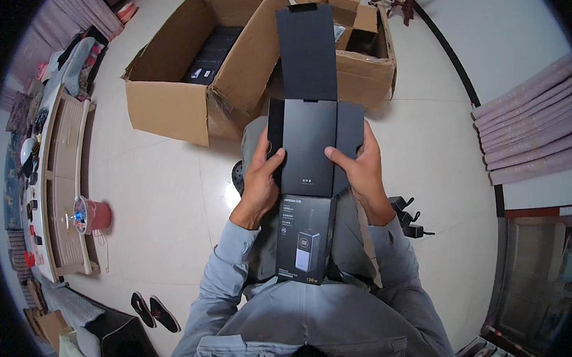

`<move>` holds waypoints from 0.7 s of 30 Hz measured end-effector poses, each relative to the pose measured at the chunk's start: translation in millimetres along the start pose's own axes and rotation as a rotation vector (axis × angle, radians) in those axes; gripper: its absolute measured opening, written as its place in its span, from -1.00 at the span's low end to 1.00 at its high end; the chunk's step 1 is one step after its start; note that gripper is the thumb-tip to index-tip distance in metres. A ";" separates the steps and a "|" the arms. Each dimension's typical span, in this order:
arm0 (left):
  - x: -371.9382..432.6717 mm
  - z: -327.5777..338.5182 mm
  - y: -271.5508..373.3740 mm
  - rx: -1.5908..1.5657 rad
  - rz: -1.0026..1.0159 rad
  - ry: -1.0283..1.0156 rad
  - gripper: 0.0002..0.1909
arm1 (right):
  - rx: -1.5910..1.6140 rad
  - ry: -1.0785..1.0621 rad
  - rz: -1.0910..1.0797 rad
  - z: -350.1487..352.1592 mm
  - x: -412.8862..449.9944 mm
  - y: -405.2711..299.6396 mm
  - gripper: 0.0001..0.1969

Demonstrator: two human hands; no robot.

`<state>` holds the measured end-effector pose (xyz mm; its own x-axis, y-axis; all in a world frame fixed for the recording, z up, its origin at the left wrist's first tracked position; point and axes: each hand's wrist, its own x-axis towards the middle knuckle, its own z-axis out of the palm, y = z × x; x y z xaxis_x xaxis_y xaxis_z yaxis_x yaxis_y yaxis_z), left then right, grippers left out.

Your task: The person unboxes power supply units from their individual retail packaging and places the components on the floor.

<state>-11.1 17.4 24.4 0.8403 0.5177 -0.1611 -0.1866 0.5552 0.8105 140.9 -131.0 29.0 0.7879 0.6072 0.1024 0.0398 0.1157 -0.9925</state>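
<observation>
A black UGREEN retail box [305, 242] with a picture of a power bank on its front rests on my lap. Its lid [308, 53] stands open, pointing away from me, and side flaps spread out left and right. A black inner box [308, 145] shows in the opening. My left hand [262, 177] holds the left flap, thumb at the inner box's edge. My right hand [361, 170] grips the right flap [349, 143], its thumb tip near the inner box's right edge. The box's contents are hidden.
A large open cardboard carton [166, 107] holding several black boxes [215, 53] stands ahead left. Another open carton [364, 78] is ahead right. Black adapters [412, 228] lie on the floor at right. A pink bin [100, 216] and shoes [162, 312] are at left.
</observation>
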 end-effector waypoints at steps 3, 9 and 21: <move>16.1 5.9 9.7 0.053 0.022 -0.003 -0.16 | 0.058 0.019 -0.032 0.2 14.0 -8.2 -0.31; 37.0 19.2 22.3 0.187 0.041 -0.072 0.03 | 0.206 0.035 0.047 -0.4 33.5 -12.2 -0.27; 53.5 12.1 14.6 0.927 0.319 -0.273 -0.01 | 0.298 -0.232 0.044 6.0 48.8 -24.8 -0.02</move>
<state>37.3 45.3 34.4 0.9295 0.3224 0.1790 -0.0519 -0.3662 0.9291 174.6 -99.6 59.1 0.6238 0.7743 0.1069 -0.1983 0.2890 -0.9366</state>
